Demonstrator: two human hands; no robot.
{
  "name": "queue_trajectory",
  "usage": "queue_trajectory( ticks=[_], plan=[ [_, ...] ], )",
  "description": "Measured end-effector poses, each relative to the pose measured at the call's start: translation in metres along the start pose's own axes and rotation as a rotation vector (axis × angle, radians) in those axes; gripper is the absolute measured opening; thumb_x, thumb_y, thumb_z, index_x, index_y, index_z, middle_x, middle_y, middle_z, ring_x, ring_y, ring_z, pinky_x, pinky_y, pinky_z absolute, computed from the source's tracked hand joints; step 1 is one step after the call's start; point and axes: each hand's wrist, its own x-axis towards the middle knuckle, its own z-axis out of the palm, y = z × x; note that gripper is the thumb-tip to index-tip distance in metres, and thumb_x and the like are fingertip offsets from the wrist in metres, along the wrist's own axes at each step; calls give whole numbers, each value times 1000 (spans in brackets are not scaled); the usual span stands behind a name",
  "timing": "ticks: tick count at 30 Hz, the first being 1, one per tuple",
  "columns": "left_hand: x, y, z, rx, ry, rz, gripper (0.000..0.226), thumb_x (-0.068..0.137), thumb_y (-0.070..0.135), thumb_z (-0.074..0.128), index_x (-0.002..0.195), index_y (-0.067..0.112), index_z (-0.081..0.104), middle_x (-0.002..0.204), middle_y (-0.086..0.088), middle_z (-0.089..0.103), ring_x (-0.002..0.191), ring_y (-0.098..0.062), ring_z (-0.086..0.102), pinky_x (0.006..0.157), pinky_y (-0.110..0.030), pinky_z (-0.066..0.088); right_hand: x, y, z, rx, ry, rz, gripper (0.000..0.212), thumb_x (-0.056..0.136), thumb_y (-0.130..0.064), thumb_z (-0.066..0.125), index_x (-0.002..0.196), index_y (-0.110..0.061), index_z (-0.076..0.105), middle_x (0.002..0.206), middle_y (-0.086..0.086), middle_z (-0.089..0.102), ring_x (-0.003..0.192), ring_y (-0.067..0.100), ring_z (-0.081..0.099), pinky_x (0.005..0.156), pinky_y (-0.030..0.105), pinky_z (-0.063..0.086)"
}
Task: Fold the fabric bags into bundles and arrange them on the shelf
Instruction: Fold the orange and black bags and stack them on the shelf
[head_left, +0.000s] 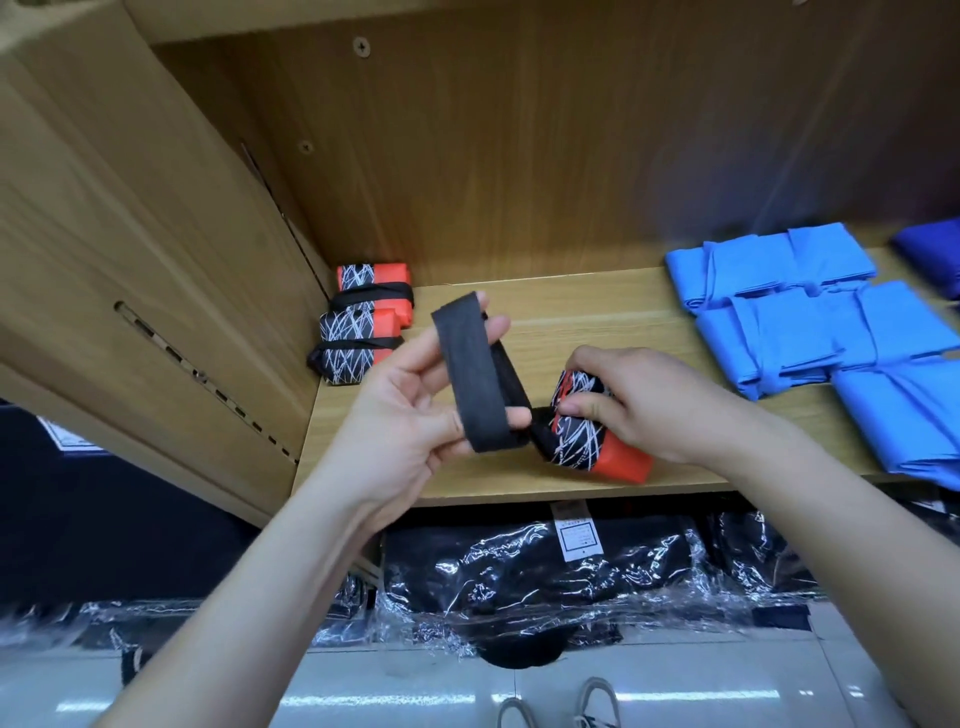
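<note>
Head view: left hand (415, 415) pinches the flat black fabric strap (475, 374), stretched up-left from the red-and-black folded bag bundle (592, 436) gripped by right hand (649, 405).

The light wood-grain shelf board (571, 306) carries two red-and-black scribble-patterned fabric bundles (363, 322) tied with black straps, lying in its back left corner, beyond the left hand (415, 410). To the right of the right hand (660, 405) lie overlapping flat-folded bright blue fabric bags (831, 332), with a darker blue fabric piece (935, 249) farther right.
</note>
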Motion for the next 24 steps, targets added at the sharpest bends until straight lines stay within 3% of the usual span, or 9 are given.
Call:
queue_trajectory(
  ticks=[3, 5, 8, 11, 13, 16, 18, 21, 24],
  plan=[
    [12, -14, -11, 163, 46, 37, 71, 58, 20, 85, 122, 33, 57, 125, 13, 65, 117, -11, 61, 96, -30, 52, -7, -13, -6, -137, -2, -60, 34, 94, -48, 49, 107, -17, 45, 92, -2, 59, 82, 23, 54, 66, 36, 37],
    [16, -20, -13, 346, 14, 35, 55, 64, 28, 80, 115, 32, 58, 116, 18, 67, 117, -2, 59, 107, -27, 43, -11, -24, -5, -205, 13, -141, 35, 96, -46, 48, 119, -20, 40, 104, -1, 61, 88, 26, 58, 68, 36, 39],
    [23, -25, -13, 566, -131, 3, 51, 73, 37, 77, 118, 25, 56, 120, 14, 63, 118, 1, 57, 106, -21, 41, -10, -30, 2, -239, -24, -208, 38, 97, -41, 49, 131, -28, 39, 111, -2, 62, 95, 25, 61, 75, 39, 47],
    [28, -34, -14, 609, -187, 5, 50, 77, 45, 72, 116, 17, 58, 116, 7, 66, 115, -5, 60, 102, -22, 44, -3, -24, 3, -45, -133, -171, 26, 95, -35, 57, 119, -25, 60, 108, -2, 66, 101, 20, 60, 84, 36, 46],
    [31, -41, -13, 609, -143, -34, 56, 74, 53, 65, 115, 16, 60, 116, 4, 67, 111, -8, 63, 99, -29, 47, 3, -16, 6, 204, -247, -121, 21, 94, -29, 62, 113, -21, 68, 108, -8, 70, 101, 11, 62, 88, 30, 47],
    [34, -46, -12, 757, 50, -72, 62, 76, 65, 48, 114, 17, 63, 114, 3, 70, 109, -12, 64, 97, -38, 49, 6, -7, 13, 569, -357, -85, 14, 97, -18, 58, 103, -14, 70, 94, -15, 69, 87, -3, 61, 80, 14, 45],
    [31, -40, -18, 1095, -3, 5, 47, 83, 50, 40, 109, 18, 63, 109, 1, 68, 110, -22, 61, 99, -40, 46, 1, 0, 14, 763, -389, -33, 15, 99, -20, 53, 97, -13, 67, 89, -10, 68, 81, 3, 60, 77, 16, 45],
    [19, -31, -26, 1859, -212, 318, 46, 74, 23, 60, 119, 19, 65, 134, -3, 58, 132, -25, 46, 119, -49, 16, -3, 10, 2, 1002, -443, 60, 16, 97, -28, 54, 89, -19, 66, 84, -1, 68, 73, 11, 61, 68, 21, 50],
    [14, -16, -35, 1989, -456, 553, 30, 66, 15, 67, 96, 16, 71, 123, -4, 67, 125, -25, 54, 117, -55, 17, -2, 25, -8, 1056, -510, 127, 18, 93, -29, 54, 82, -24, 68, 82, 2, 68, 69, 13, 62, 63, 21, 51]
  ],
)
